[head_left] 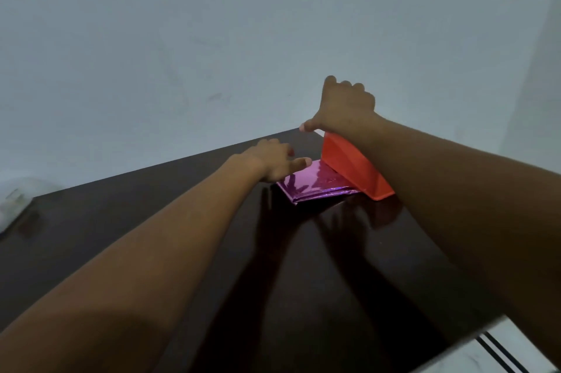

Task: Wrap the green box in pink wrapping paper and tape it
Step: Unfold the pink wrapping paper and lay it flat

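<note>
While the right hand [346, 108] tilts a flat orange-red box [352, 169] up by its top edge, the spread, empty left hand [273, 163] should pin the folded shiny pink wrapping paper [312, 184] at the dark table's [151, 221] far corner; no green box shows.

This looks like a plain room in a home, though the signs are few. A bare, pale blue-grey wall [212, 23] fills the upper half of the view, painted and faintly scuffed, with nothing hung on it. Against it stands a dark, glossy wooden bench [151, 236], polished enough to mirror the arms above it, more like household furniture than a shop or lab fitting. At the lower right, past the bench edge, a strip of light tiled floor [516, 351] with dark lines shows. At the far left lies a blurred whitish thing [15, 202] that cannot be made out.
</note>
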A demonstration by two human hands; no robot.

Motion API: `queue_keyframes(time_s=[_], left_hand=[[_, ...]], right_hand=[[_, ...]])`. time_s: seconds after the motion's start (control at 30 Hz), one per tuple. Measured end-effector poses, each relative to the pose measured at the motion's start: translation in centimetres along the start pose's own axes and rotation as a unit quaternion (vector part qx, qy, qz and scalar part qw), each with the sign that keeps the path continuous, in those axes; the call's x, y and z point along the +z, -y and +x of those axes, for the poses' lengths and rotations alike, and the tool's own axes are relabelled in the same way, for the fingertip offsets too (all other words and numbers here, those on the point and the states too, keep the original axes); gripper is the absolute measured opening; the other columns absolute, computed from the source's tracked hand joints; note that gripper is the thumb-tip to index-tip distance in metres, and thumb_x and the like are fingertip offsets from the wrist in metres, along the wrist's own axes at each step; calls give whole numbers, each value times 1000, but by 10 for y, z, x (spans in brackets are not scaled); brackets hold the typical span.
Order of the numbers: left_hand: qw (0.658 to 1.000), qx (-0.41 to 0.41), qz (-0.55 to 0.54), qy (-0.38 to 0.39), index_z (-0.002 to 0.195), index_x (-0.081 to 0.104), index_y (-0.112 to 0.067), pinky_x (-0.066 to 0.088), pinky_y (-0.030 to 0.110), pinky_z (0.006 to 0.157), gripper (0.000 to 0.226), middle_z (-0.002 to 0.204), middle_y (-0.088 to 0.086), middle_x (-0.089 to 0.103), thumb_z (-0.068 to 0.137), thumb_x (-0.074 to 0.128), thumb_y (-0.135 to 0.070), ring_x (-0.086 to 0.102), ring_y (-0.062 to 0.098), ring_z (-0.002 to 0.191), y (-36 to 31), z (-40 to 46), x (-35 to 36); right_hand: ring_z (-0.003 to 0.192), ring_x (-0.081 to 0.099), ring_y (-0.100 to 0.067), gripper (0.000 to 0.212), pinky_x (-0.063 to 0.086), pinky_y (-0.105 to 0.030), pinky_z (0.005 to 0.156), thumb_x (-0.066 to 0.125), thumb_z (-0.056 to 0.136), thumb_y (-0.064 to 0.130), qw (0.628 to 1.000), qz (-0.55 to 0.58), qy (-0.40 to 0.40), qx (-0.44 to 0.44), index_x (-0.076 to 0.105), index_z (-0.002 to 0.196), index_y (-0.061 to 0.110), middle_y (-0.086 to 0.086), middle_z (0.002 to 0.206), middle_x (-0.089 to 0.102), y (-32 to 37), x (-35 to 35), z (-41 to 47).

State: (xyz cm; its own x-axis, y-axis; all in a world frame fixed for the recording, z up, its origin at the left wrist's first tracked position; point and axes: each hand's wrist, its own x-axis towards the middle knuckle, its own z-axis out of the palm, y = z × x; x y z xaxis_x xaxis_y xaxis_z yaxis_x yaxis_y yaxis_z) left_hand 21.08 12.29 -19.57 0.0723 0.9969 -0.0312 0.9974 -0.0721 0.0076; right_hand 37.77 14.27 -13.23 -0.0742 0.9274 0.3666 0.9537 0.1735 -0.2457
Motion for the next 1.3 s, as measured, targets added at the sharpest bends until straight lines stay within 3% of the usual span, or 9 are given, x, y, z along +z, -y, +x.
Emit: queue_keyframes(time_s=[0.1, 0.23, 0.4, 0.53, 0.63, 0.93, 1.13, 1.3], left_hand=[[1000, 1, 10, 2, 143, 52, -24, 43, 54, 105, 81, 141, 15, 52, 90, 32, -81, 46, 35, 131, -14, 5, 9], [999, -5, 36, 11, 139, 54, -25, 43, 52, 105, 72, 138, 16, 52, 93, 35, -77, 47, 37, 129, -19, 5, 15], [999, -26, -24, 19, 132, 56, -21, 48, 47, 100, 66, 129, 8, 61, 95, 37, -72, 58, 30, 116, -16, 1, 19], [999, -29, -20, 1, 115, 67, -20, 52, 44, 96, 36, 120, 6, 67, 95, 51, -46, 62, 27, 107, -9, -11, 15], [999, -37, -13, 8, 97, 71, -21, 56, 42, 88, 21, 106, 4, 71, 91, 58, -37, 65, 25, 95, 5, -30, 10], [995, -98, 12, 2, 113, 68, -27, 54, 44, 95, 21, 116, -2, 66, 94, 59, -30, 62, 22, 106, 97, -132, -5], [983, -172, -58, -27, 98, 74, -16, 55, 36, 90, 16, 103, 3, 71, 90, 61, -19, 66, 22, 98, 184, -199, -11], [962, -209, -157, -75, 85, 77, -15, 53, 28, 76, 13, 83, 1, 71, 86, 66, -9, 64, 17, 80, 215, -221, -2]], right_hand=[[123, 48, -33, 96, 38, -43, 85, 81, 62, 69, 1000, -7, -7, 14, 42, 133, 18, -9, 128, 54, -15, 4, 0], [120, 55, -36, 101, 46, -43, 88, 87, 56, 65, 989, 88, 79, 87, 40, 130, 14, -10, 126, 56, -44, 12, -3], [96, 57, -30, 66, 50, -40, 82, 93, 60, 49, 977, 98, 152, 109, 44, 87, 13, -7, 103, 56, -53, 13, -5], [92, 57, -29, 69, 49, -38, 77, 94, 56, 45, 977, 92, 155, 116, 49, 98, 14, -6, 95, 55, -42, 7, -11], [89, 56, -29, 77, 48, -37, 73, 95, 48, 50, 975, 91, 172, 105, 55, 104, 14, -5, 97, 57, -17, 4, -22], [89, 57, -29, 71, 45, -36, 69, 93, 56, 47, 975, 129, 176, 49, 52, 105, 16, -4, 99, 56, 84, 2, -71], [89, 59, -29, 65, 49, -35, 71, 93, 57, 46, 976, 133, 169, 33, 52, 97, 17, -4, 97, 58, 125, 7, -97], [85, 56, -26, 59, 44, -32, 64, 92, 61, 46, 980, 115, 158, 34, 50, 93, 18, -2, 92, 56, 128, 14, -107]])
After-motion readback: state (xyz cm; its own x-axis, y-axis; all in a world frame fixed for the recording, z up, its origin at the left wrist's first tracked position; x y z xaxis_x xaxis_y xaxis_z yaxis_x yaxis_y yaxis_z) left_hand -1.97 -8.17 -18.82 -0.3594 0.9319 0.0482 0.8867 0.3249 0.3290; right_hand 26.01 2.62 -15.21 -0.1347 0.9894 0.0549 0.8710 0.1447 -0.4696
